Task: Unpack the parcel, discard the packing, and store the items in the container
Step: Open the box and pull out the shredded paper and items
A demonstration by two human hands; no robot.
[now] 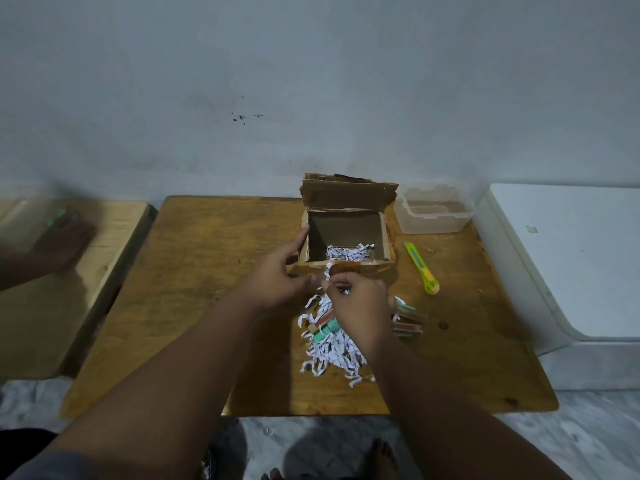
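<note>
Far out to the left of both hands, a second, paler wooden surface (pixel 104 271) stands beside the desk (pixel 194 306), and over it another person's hand (pixel 64 244) shows only as a dark blur with something green by it; what it does cannot be told. The desk itself is worn brown wood, scuffed and marked, set against a plain grey-white wall (pixel 311 81) with a few dark specks. The left hand (pixel 277 280) rests with fingers loosely spread, thumb and fingertips touching the near left corner of the open cardboard parcel (pixel 346 233), holding nothing closed in its grip. Inside the parcel, beyond the hands, some shredded white paper (pixel 348 252) lies against the near wall. The right hand (pixel 360 303), just beside the left, is pinched on a strip of shredded paper at the parcel's near edge. Under and below this hand a heap of paper shreds (pixel 332 355) lies on the desk, with small green and brown items (pixel 327 330) mixed in it. Right of the hands lies a yellow-green cutter (pixel 420 268), and beyond it, at the desk's far corner, a clear plastic container (pixel 434 211). Further right stands a white appliance (pixel 568 258). Below the desk, pale marbled floor (pixel 571 441).
</note>
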